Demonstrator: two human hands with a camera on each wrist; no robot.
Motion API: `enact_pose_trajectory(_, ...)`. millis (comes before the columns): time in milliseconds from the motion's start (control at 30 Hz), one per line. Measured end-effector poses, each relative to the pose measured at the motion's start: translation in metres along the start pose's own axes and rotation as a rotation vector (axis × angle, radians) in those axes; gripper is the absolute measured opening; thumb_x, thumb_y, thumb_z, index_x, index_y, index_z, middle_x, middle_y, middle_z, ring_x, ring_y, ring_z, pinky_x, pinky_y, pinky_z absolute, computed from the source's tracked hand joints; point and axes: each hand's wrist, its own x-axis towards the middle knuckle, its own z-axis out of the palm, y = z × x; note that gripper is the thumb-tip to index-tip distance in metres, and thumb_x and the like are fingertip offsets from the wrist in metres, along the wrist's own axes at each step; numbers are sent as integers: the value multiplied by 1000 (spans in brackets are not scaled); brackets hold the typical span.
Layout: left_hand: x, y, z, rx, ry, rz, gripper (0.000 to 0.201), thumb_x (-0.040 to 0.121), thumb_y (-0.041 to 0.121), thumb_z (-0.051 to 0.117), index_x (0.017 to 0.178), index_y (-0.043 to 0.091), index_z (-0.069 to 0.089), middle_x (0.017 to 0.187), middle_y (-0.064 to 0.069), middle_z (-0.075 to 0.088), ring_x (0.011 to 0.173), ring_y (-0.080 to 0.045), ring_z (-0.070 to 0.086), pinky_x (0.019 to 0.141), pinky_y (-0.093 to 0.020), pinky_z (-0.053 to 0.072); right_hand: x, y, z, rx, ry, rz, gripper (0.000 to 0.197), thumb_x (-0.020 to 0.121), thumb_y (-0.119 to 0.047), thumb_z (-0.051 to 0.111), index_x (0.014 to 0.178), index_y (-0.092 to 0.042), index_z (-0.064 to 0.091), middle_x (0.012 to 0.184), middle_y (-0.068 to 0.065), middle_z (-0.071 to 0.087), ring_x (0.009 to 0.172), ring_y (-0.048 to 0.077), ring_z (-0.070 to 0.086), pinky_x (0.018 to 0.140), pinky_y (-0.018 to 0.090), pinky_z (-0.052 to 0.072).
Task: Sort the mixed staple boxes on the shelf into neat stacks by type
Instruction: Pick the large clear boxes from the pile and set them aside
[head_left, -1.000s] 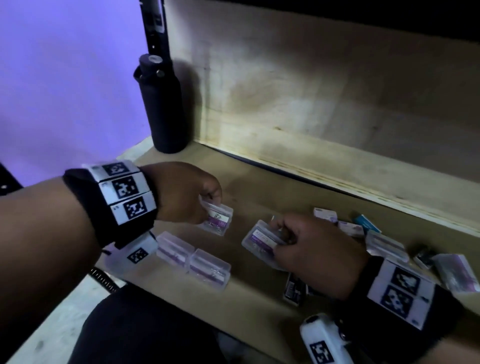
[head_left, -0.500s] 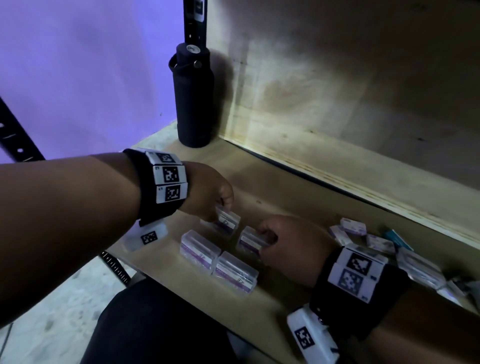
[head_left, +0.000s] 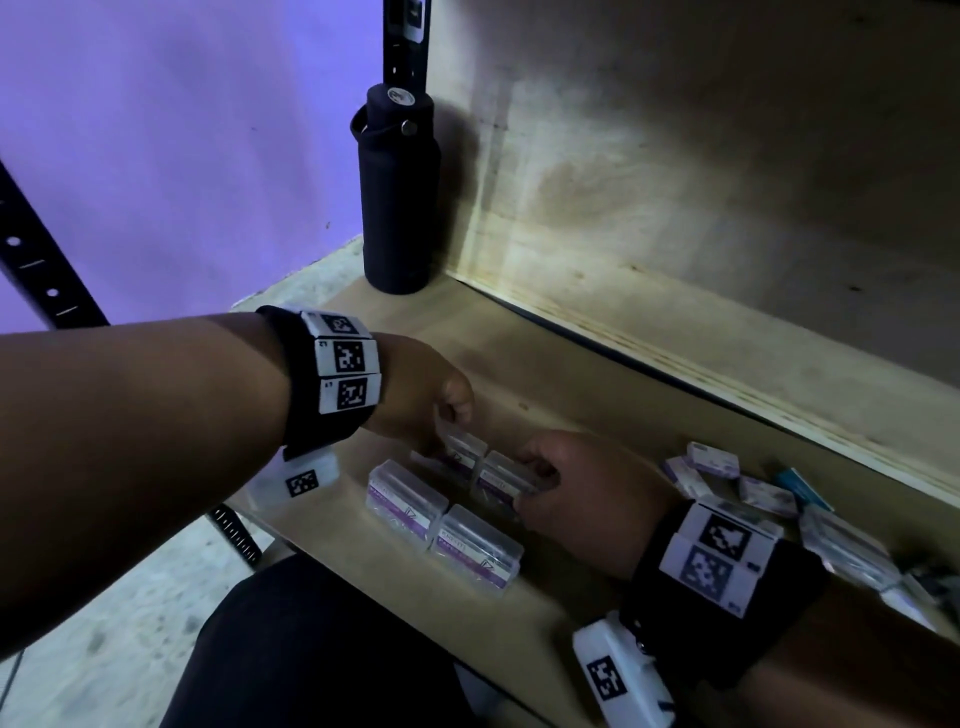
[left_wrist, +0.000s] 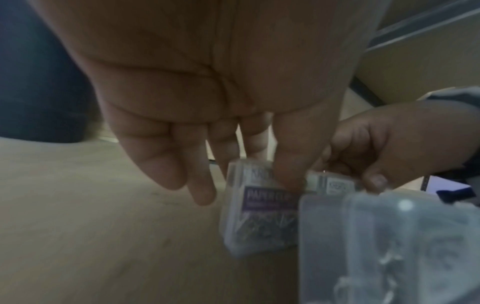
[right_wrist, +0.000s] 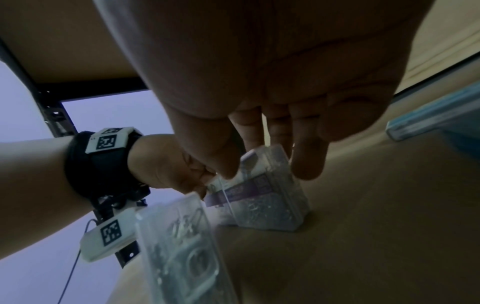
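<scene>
While my left hand (head_left: 426, 395) and right hand (head_left: 582, 499) each pinch a clear box at frame centre, I'd next seat both squarely behind the front pair (head_left: 441, 519).

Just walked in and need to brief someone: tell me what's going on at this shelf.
A person is sorting small clear boxes on a wooden shelf. The left hand pinches one clear purple-labelled box and the right hand grips another, setting them side by side behind two similar boxes lying near the front edge. A loose unsorted pile remains to the right. A dark bottle stands in the back corner.
</scene>
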Motion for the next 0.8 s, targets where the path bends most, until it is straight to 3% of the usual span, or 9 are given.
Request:
enact_pose_trajectory(133, -17, 2, -5, -36, 111, -48, 50, 82, 53, 70, 129, 44, 55, 114, 26, 56, 104, -2, 57, 86, -23, 44, -7, 9, -1, 75, 104, 23, 54, 66, -58, 54, 117, -41, 58, 100, -21, 53, 92, 0, 56, 77, 28, 48)
enact_pose_trajectory(267, -49, 7, -2, -89, 191, -67, 43, 82, 55, 66, 123, 46, 57, 112, 25, 58, 99, 1, 57, 84, -23, 47, -25, 7, 2, 51, 205, -64, 35, 69, -59, 52, 100, -42, 55, 85, -18, 60, 75, -5, 56, 65, 26, 50)
enact_pose_trajectory(367, -69, 12, 11, -137, 167, -154, 41, 77, 55, 65, 117, 52, 58, 113, 26, 54, 103, 2, 54, 89, -23, 46, -36, -2, 11, 30, 139, -68, 34, 68, -62, 52, 96, -45, 58, 81, -18, 64, 67, -5, 58, 61, 27, 52)
enact_pose_trajectory(533, -78, 17, 34, -114, 183, -216, 44, 77, 53, 65, 120, 59, 58, 123, 29, 49, 112, 5, 49, 99, -20, 39, -41, -6, 23, 39, -1, -19, 59, 59, -73, 50, 114, -52, 48, 91, -19, 64, 76, -7, 56, 62, 16, 40)
enact_pose_trajectory(667, -81, 13, 35, -122, 172, -205, 40, 75, 60, 64, 114, 63, 58, 120, 30, 51, 107, 7, 50, 98, -22, 42, -41, -10, 22, 48, -19, -12, 51, 64, -63, 58, 112, -54, 42, 83, -17, 66, 71, -6, 57, 57, 13, 39)
enact_pose_trajectory(800, -81, 12, 34, -146, 130, -210, 45, 62, 64, 59, 107, 69, 55, 113, 34, 52, 102, 10, 50, 93, -19, 43, -41, -10, 24, 21, -48, -5, 45, 67, -64, 56, 109, -52, 49, 85, -17, 65, 72, -4, 58, 55, 15, 37)
